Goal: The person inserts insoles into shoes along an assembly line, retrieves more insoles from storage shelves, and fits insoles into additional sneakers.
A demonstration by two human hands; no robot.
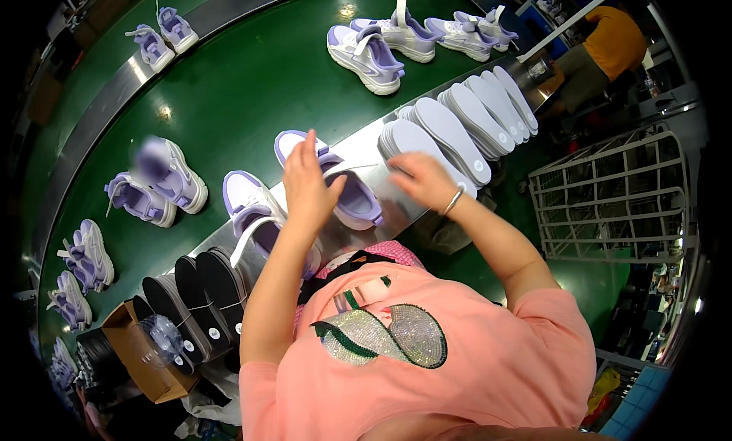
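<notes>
A white and lilac sneaker [360, 206] sits on the metal ledge in front of me, its toe pointing away. My left hand [306, 186] lies over its left side, fingers stretched and thumb apart. The sneaker's white strap [355, 169] stands loose toward the right. Near the strap's end is my right hand [424, 182], fingers loosely bent and thumb apart, with nothing visible in it. It hovers beside a stack of pale grey insoles [415, 140]. The matching sneaker [248, 193] rests to the left, partly behind my left forearm, its strap [250, 244] hanging open.
More sneaker pairs stand on the green surface, including one at left [179, 174] and several at far right [366, 56]. Black insoles [164, 307] and an open cardboard box [126, 342] lie at lower left. A wire cart [610, 197] stands right; another person [614, 41] is beyond.
</notes>
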